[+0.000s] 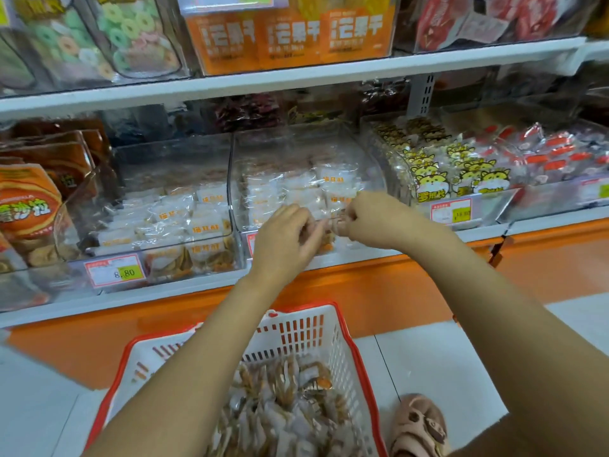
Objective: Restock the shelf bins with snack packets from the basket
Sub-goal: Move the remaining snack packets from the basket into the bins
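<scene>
Store shelving is lined with clear bins of wrapped snacks. At the front of the middle bin, a snack packet is pinched between the curled fingers of the left hand and the right hand. More packets are piled in the red-rimmed basket below.

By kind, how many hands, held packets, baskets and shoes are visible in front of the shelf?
Hands: 2, left hand and right hand
Packets: 1, clear snack packet pinched between them
Baskets: 1, red-and-white plastic basket
Shoes: 1, pink sandal
Total: 5
</scene>
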Demonstrator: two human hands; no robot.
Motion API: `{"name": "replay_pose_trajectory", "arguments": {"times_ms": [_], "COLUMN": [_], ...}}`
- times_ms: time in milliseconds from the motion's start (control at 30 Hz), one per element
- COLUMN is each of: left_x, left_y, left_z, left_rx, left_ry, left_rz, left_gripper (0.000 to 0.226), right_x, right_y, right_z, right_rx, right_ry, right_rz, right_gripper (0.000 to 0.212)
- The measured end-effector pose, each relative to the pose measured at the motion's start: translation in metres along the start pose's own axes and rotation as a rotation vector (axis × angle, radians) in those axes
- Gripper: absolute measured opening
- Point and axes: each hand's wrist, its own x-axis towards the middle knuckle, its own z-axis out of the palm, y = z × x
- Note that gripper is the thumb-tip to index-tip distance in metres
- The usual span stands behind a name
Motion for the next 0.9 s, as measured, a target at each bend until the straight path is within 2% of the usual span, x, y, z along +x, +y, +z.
{"name": "replay_pose_trajectory", "arguments": {"times_ms": [67,133,200,267,333,400,467,533,700,833,900], "left_x": [-0.033,-0.068,-0.101,-0.131,-0.159,-0.184,-0.205,-0.224,-0.254,-0.263,-0.265], "left_y": [0.004,0.002,-0.002,-0.005,-0.008,-0.007,0.000,0.007,0.012,0.007,0.007], "left_z": [0.000,0.004,0.011,0.018,0.026,0.033,0.038,0.045,0.070,0.085,0.093], "left_rx": [-0.025,-0.015,0.015,-0.012,-0.032,-0.008,0.001,-0.007,0.012,0.162,0.239], "left_ry": [-0.072,-0.236,-0.424,-0.582,-0.735,-0.885,-0.981,-1.037,-1.165,-1.239,-1.270], "left_rz": [-0.049,-0.150,-0.288,-0.502,-0.711,-0.801,-0.834,-0.840,-0.872,-0.840,-0.802], "left_gripper": [0.040,0.045,0.046,0.040,0.030,0.019,0.016,0.027,0.028,0.058,0.050], "right_x": [-0.014,-0.020,-0.024,-0.029,-0.036,-0.041,-0.046,-0.050,-0.049,-0.049,-0.049], "right_y": [-0.002,0.004,0.011,0.017,0.018,0.017,0.012,0.009,0.009,0.009,0.010], "right_z": [0.023,0.058,0.099,0.139,0.172,0.202,0.221,0.229,0.230,0.231,0.231], "right_rx": [0.038,0.142,0.188,0.190,0.251,0.369,0.440,0.408,0.354,0.338,0.355], "right_ry": [-0.131,-0.242,-0.300,-0.332,-0.359,-0.357,-0.332,-0.301,-0.303,-0.317,-0.316], "right_rz": [0.008,0.089,0.188,0.263,0.328,0.376,0.405,0.409,0.427,0.430,0.439], "right_gripper": [0.036,0.030,0.034,0.037,0.027,0.024,0.020,0.015,0.031,0.036,0.035]}}
